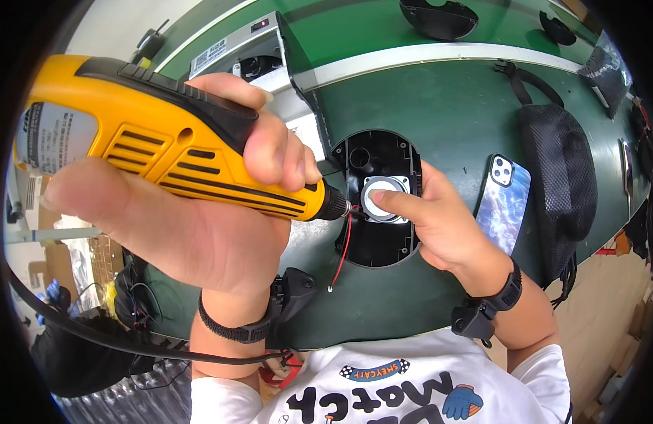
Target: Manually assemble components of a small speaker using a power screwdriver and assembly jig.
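Black lettering (372, 401) is printed on the white shirt (414, 360) near six o'clock, smaller letters on its curved banner (374, 369). Fine print is borne by the yellow power tool's (167, 141) label (54, 138) toward ten and the silver machine's (240, 39) sticker (210, 56) at eleven.

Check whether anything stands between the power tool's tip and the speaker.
Nothing visible clearly blocks the power tool in the left hand. Its tip is at the left side of the speaker; a red wire runs close by, but whether it crosses is unclear. The right hand has its thumb on the speaker.
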{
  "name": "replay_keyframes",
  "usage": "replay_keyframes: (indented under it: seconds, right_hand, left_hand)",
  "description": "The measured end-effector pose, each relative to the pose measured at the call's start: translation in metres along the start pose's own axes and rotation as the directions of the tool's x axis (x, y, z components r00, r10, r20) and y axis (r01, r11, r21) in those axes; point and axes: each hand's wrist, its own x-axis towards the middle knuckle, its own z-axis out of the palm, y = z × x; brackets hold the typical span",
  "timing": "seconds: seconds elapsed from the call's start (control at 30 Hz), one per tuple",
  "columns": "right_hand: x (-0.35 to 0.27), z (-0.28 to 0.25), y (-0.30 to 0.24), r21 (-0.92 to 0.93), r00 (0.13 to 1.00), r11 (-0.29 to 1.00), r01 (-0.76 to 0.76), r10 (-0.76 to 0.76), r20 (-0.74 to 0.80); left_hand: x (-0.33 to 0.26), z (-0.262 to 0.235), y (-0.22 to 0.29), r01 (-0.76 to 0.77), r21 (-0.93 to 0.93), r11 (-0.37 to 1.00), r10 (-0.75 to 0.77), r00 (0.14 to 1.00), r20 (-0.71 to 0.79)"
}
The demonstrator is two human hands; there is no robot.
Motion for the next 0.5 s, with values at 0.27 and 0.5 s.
replay_keyframes:
  seconds: [0.27, 0.5]
  right_hand:
    - [-0.0004, 0.0008, 0.0012, -0.011, 1.0, 1.0, 0.007, -0.007, -0.021]
    - [-0.0026, 0.0032, -0.0024, 0.005, 1.0, 1.0, -0.016, 0.016, -0.012]
  left_hand:
    - [-0.0036, 0.0024, 0.0023, -0.002, -0.066, 0.998, -0.001, 0.999, -0.046]
    - [-0.0031, 0.0004, 0.0014, -0.013, -0.106, 0.994, 0.007, 0.998, -0.058]
